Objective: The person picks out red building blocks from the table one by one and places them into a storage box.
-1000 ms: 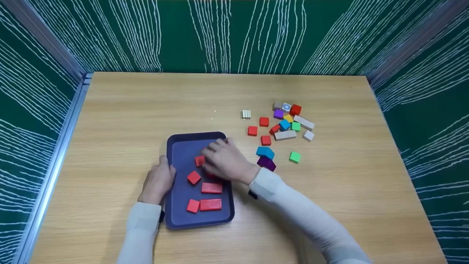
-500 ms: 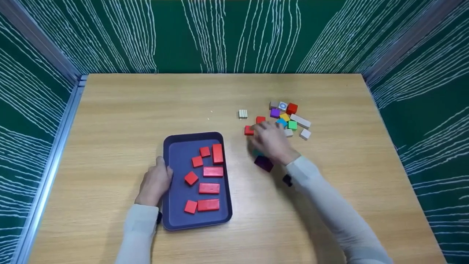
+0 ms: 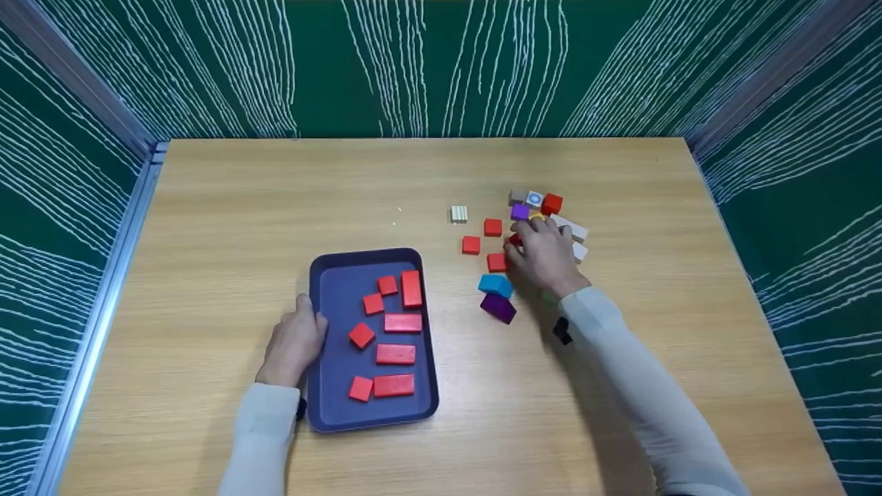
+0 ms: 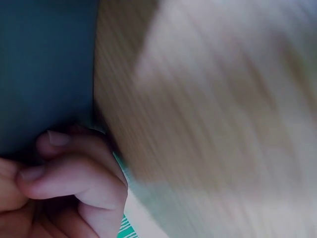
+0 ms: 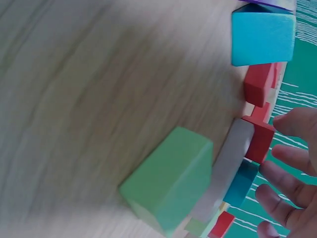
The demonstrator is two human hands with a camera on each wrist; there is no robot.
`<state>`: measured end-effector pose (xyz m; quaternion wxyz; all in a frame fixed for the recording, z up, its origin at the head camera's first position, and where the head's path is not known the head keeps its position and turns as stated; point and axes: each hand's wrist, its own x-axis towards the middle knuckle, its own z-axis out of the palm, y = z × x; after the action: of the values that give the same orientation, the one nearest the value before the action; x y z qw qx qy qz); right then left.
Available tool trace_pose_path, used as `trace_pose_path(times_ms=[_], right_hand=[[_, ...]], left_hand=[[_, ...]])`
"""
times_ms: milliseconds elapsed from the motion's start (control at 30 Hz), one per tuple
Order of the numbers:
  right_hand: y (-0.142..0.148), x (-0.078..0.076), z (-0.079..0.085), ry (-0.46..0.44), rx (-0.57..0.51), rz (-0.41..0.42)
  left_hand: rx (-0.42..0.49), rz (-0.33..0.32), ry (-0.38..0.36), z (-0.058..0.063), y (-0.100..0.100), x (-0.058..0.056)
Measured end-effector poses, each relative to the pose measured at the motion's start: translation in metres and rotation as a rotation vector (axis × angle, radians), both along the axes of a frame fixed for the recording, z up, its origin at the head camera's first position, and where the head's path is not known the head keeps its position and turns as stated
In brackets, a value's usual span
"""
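Note:
My left hand (image 3: 295, 344) grips the left side of a dark blue tray (image 3: 337, 413); its curled fingers (image 4: 74, 181) lie at the tray wall in the left wrist view. Several red blocks, both cubes and oblongs, rest in the tray, including a red oblong block (image 3: 393, 386). My right hand (image 3: 548, 258) reaches over the mixed blocks, fingers parted. Right at its thumb and fingertips is a red block (image 5: 258, 141), partly covered in the head view. Beside that one lie a grey oblong block (image 5: 230, 153) and a blue block (image 5: 242, 183).
Red cubes lie left of my right hand, such as a red cube (image 3: 471, 245). A striped block (image 3: 459, 214) stands apart. Blue (image 3: 495, 284) and purple (image 3: 497, 308) blocks sit nearer me. A green block (image 5: 168, 178) is under my right wrist. Green walls enclose the table (image 3: 275, 186).
My right hand has left the tray and moved right, past the separate red cubes, to the mixed blocks. The red blocks it covered in the tray now show. My left hand keeps its place.

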<state>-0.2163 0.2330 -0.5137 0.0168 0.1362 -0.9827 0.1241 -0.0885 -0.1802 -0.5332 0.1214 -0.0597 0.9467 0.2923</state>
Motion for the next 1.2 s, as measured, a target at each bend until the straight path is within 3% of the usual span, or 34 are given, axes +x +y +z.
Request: trace_pose_path(times_ms=[233,433,733,933,1200], right_hand=[[-0.004,-0.001,-0.001,-0.008,-0.011,0.003],[-0.017,0.003,0.009,0.023,-0.049,0.017],[-0.066,0.021,0.026,0.258,-0.151,0.267],[-0.109,0.040,0.033,0.223,-0.159,0.388],[-0.145,0.058,0.027,0.169,-0.129,0.489]], left_hand=[[0.011,0.011,0.002,0.000,0.000,-0.001],[0.027,0.021,-0.017,0.000,-0.001,-0.001],[0.007,0.012,0.021,0.000,-0.003,-0.001],[0.012,0.018,0.018,0.000,-0.002,0.000],[0.017,0.013,0.004,-0.002,0.000,-0.001]])
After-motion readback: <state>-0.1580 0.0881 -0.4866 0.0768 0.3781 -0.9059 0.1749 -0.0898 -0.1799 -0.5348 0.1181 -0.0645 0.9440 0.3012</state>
